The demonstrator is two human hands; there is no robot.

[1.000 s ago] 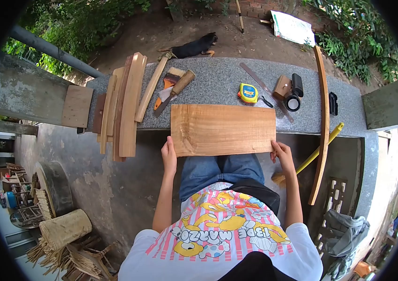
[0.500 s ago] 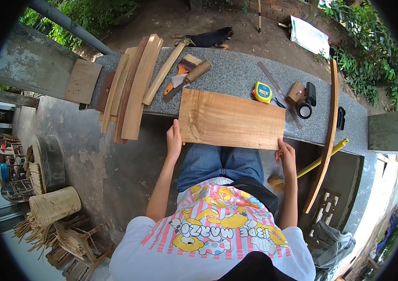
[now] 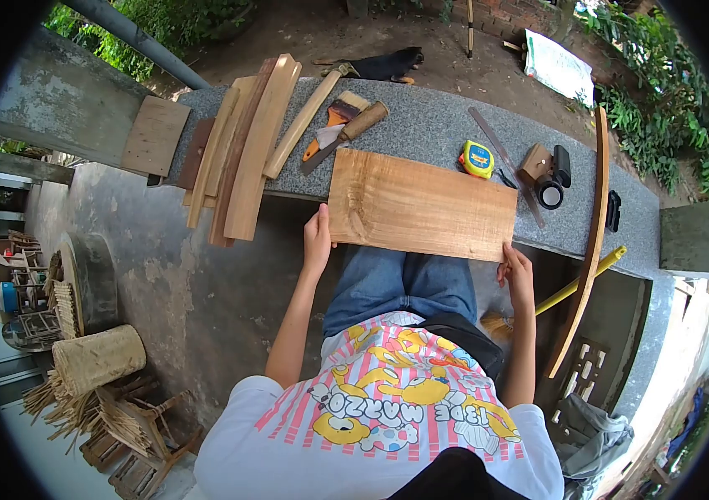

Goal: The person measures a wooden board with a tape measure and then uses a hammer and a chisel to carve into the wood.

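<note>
A flat rectangular wooden board (image 3: 423, 204) with visible grain lies partly over the near edge of the grey stone bench, its front part above my lap. My left hand (image 3: 318, 240) grips the board's near left corner, thumb up along the side. At the near right corner, my right hand (image 3: 517, 271) pinches the edge between thumb and curled fingers. Just beyond the board's right end is a yellow tape measure (image 3: 477, 158). A wooden-handled blade (image 3: 344, 138) sits behind its left end, by a paintbrush (image 3: 341, 114).
Several long wood strips (image 3: 264, 150) are stacked at the left, beside a hammer (image 3: 308, 121). To the right are a metal ruler (image 3: 504, 162), a wooden block (image 3: 535, 164), a black round object (image 3: 549, 194) and a long curved wood strip (image 3: 593, 250) jutting past the bench edge (image 3: 304, 187).
The whole view has shifted slightly, so everything appears a little further right and higher. Both hands keep the same hold on the board.
</note>
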